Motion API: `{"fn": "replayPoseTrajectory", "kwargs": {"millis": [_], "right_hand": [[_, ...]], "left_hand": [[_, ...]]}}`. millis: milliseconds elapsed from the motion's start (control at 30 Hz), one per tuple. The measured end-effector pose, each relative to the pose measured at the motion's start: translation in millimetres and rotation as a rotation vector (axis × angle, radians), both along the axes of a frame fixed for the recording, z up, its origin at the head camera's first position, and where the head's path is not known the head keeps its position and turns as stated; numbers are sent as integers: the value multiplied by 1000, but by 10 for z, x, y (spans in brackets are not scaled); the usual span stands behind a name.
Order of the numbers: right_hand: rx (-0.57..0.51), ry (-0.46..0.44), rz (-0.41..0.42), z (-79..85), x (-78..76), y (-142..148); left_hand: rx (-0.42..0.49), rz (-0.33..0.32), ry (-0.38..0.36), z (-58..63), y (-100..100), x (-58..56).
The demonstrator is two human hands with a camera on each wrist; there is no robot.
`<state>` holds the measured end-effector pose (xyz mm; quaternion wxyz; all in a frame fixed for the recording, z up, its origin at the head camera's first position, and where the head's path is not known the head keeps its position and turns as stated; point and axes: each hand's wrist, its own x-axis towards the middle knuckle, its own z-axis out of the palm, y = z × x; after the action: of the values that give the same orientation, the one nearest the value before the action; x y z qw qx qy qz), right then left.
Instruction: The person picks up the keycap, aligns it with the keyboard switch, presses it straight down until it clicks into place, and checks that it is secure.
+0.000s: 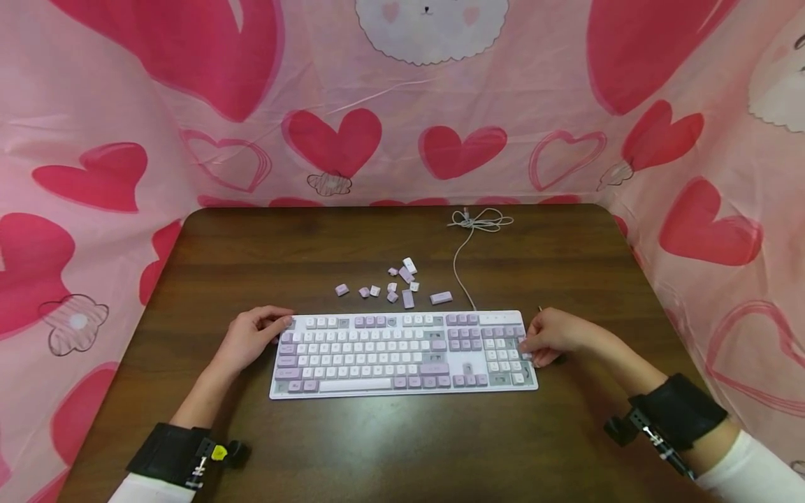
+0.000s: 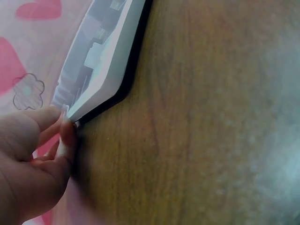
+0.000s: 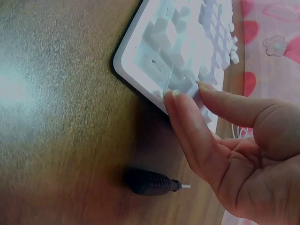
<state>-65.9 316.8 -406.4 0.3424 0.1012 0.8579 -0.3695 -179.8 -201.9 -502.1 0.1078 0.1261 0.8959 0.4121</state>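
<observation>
A white keyboard [image 1: 377, 385] with white and lilac keycaps lies flat on the wooden table. Several of its key spots are bare and grey, one by the lower right corner. At the upper left corner, my left hand [image 1: 251, 337] grips the case edge between thumb and fingers, also seen from close by in the left wrist view. My right hand [image 1: 555, 334] is over the right edge, pinching a keycap [image 3: 186, 86] on the number pad between thumb and fingertips. Under that hand, a screwdriver [image 3: 151, 182] with a black handle and thin metal tip lies on the table.
Loose lilac and white keycaps [image 1: 408, 299] are scattered behind the keyboard. A pale cable [image 1: 461, 269] runs from its back edge to a tied bundle [image 1: 481, 221] near the table's far edge. A pink cloth with hearts [image 1: 462, 150] stands around the table's back and sides.
</observation>
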Motion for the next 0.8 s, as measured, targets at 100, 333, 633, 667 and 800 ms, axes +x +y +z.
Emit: {"fn": "replayPoseTrajectory", "kwargs": {"millis": [100,333,633,667,800], "right_hand": [[13,13,-9,-9,24,-4],[53,71,18,6,40,-8],[138,106,42,9,2,-103],[147,97,41,18,4,-113],[183,66,25,61,27,-142]], "left_hand": [[-1,16,0,1,3,15],[1,46,44,4,42,23],[-11,96,55,-15,62,58],[-13,96,56,-13,66,64],[-18,87,63,0,87,84]]}}
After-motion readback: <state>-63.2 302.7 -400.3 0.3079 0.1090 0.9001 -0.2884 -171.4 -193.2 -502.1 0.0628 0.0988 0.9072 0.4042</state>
